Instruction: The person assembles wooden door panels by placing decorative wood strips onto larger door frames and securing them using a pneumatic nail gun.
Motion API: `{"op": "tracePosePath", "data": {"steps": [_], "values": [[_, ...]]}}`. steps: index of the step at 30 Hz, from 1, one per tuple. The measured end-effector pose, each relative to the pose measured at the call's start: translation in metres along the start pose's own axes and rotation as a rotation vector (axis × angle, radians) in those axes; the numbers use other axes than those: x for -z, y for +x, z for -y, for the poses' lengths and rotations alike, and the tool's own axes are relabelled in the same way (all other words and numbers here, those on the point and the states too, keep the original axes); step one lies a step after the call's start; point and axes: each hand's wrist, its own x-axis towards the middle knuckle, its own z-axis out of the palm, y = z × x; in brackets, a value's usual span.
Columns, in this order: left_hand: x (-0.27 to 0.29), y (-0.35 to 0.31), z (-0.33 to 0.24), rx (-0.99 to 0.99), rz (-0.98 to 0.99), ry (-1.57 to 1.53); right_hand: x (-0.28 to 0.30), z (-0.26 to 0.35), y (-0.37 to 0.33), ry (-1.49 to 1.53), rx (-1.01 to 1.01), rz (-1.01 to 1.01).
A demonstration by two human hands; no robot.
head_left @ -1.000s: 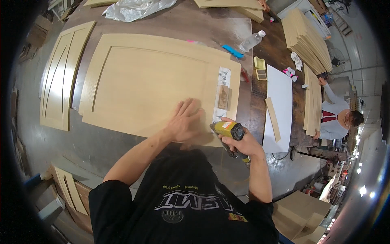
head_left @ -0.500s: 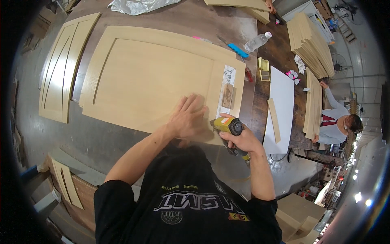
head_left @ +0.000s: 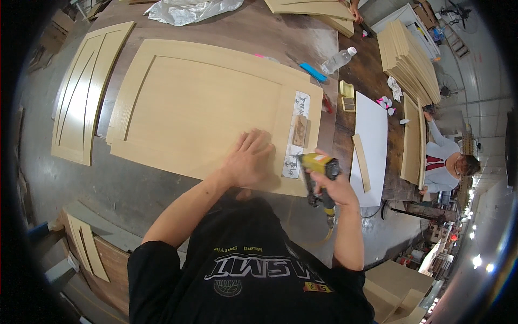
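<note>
A pale wooden cabinet door (head_left: 199,102) with a raised frame lies flat on the table in front of me. My left hand (head_left: 245,159) rests on its near edge, fingers stretched out and holding nothing. In my right hand (head_left: 340,190) is a yellow and black nail gun (head_left: 319,163), with a hose fitting below its handle. Its nose hangs near the door's right end, beside a white strip of paper (head_left: 292,168) with writing. On that strip sits a small wooden block (head_left: 300,131).
Left of the door lies another panel (head_left: 89,97). Beyond its right end are a blue-handled cutter (head_left: 313,71), a plastic bottle (head_left: 339,60), a small yellow box (head_left: 347,96) and a white sheet (head_left: 372,140). Stacked boards (head_left: 407,62) stand far right, near a co-worker (head_left: 448,146) holding boards.
The nail gun has moved right and up off the near corner of the door, uncovering the strip's lower end. My left hand stays on the door.
</note>
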Motion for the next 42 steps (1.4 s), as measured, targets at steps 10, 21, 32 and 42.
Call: {"op": "tracePosePath", "data": {"steps": [10,21,32,42], "values": [[-0.02,0.0,0.003,-0.107,-0.175,0.101,0.074,-0.109,0.103,-0.117,0.201,-0.627],[-0.025,0.001,-0.004,-0.075,-0.18,0.184,-0.038,-0.026,0.117,-0.936,0.437,-0.554],[-0.034,-0.002,-0.003,-0.034,-0.175,0.21,0.007,-0.04,0.1,-0.703,0.694,-0.802],[-0.053,-0.05,-0.008,-0.182,-0.176,0.338,0.084,-0.182,0.082,-0.76,0.456,-0.948]]}}
